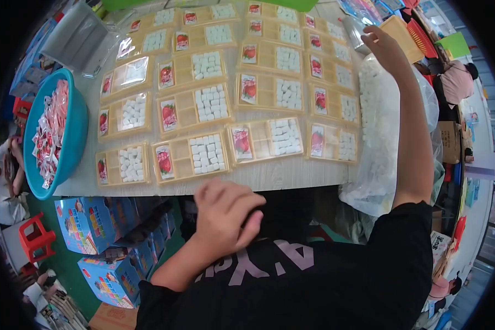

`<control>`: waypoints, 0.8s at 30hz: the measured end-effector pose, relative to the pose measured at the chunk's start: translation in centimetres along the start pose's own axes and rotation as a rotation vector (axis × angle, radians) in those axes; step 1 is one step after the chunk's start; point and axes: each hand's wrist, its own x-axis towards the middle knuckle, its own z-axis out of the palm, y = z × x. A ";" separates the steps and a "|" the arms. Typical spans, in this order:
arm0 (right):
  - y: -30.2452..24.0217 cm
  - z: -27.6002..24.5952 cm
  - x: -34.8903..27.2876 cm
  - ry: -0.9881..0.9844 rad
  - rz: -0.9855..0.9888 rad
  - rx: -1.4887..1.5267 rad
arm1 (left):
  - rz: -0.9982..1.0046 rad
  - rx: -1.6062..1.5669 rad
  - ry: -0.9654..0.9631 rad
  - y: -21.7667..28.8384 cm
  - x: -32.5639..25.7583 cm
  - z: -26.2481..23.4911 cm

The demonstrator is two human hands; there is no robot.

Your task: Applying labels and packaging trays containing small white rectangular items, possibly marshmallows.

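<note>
Head view looks down on a pale wood-grain worktop [280, 179] carrying four columns of beige plastic compartment trays [180, 164], the task's things, each with a flat strawberry-printed packet [164, 162] at its left and small white rounded pieces [207, 154] packed at its right. The person's left hand [225, 217] is at the near edge, just in front of the second tray from the left in the nearest row; its fingers are loosely bent, the thumb standing apart from them. The right hand [388, 52] reaches along the far right side, beside a shiny translucent container [355, 33], its fingers slightly bent and parted; whether their tips touch anything cannot be told. Below that forearm, a large clear plastic bag [371, 154] of white pieces lies along the right edge. At the left edge stands a round teal plastic basin [78, 132] filled with small red-and-white and pinkish packets [47, 148], near a grey plastic bin [77, 36]. Blue printed cardboard boxes [88, 225] are stacked below.
</note>
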 end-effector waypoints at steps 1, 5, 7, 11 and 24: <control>-2.8 1.0 -1.8 0.028 -0.113 0.081 | -0.113 0.148 0.086 0.2 0.1 -0.3; -11.8 2.3 -14.1 0.082 -0.624 0.039 | -0.216 0.470 0.359 0.1 1.4 0.9; -15.6 3.1 -17.5 -0.110 -0.708 0.116 | -0.213 0.516 0.342 0.2 1.9 1.2; -18.1 6.5 -20.9 -0.015 -0.674 0.171 | -0.203 0.559 0.180 -0.2 2.7 1.7; -18.4 10.3 -26.5 0.302 -0.503 0.358 | -0.121 0.572 0.129 -0.6 2.3 2.8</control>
